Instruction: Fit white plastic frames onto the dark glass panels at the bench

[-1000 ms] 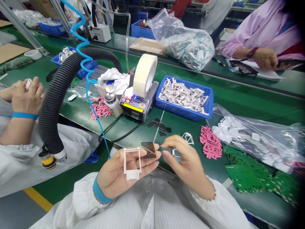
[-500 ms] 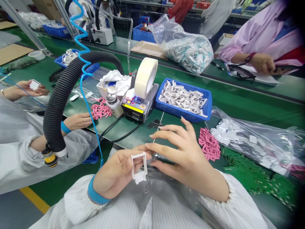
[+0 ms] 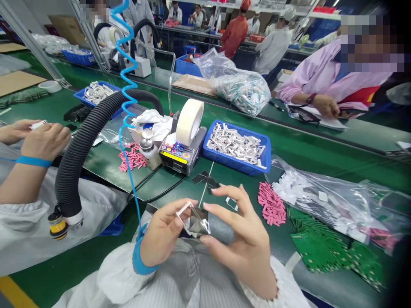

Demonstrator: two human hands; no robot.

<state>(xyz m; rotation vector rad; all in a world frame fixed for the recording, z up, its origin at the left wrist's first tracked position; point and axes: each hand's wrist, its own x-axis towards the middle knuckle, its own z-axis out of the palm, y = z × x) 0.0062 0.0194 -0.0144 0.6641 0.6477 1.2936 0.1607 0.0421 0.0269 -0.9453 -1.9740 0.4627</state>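
My left hand pinches a small white plastic frame by its side, a blue band around the wrist. With thumb and fingertips my right hand grips a dark, glossy square panel, tilted against the frame's right part. I cannot tell whether the panel sits inside the frame. Just beyond my right fingers lie thin dark pieces on the green table. A small white-edged rectangular piece shows between those fingers.
A blue bin of white frames stands behind a tape dispenser's right side. Pink strips, green circuit boards and a clear bag lie right. A black hose and blue coiled cord hang left, near a co-worker's hands.
The dark panel is now in my right hand and against the frame. My right hand has moved down. The co-worker's hands at left have come together. The view has tilted up.
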